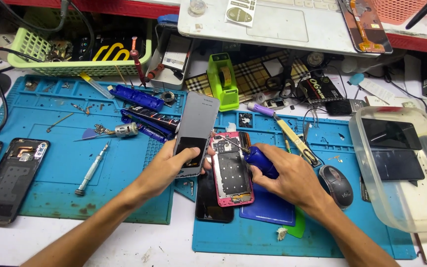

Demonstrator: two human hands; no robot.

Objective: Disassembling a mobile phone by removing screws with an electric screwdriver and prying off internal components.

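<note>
My left hand (pixel 166 167) grips a grey phone back panel (pixel 197 129) by its lower end and holds it tilted up off the mat. Beside it lies an opened pink-framed phone (pixel 231 170) with its inner board showing, resting partly on a dark phone (pixel 212 202) and a blue card (pixel 268 207). My right hand (pixel 285 173) is closed around a blue-handled screwdriver (pixel 259 159), and the thin metal tip reaches the top of the pink phone. Both hands sit over the seam between two blue work mats (pixel 65 168).
A black phone frame (pixel 8 180) lies at the left mat's edge, a small screwdriver (pixel 91 170) nearer. Glue tubes (pixel 147 118), a green tape dispenser (pixel 223 81), a mouse (pixel 337 184), a clear tub of screens (pixel 401 168), a green basket (pixel 75 54) and a laptop (pixel 273 22) surround them.
</note>
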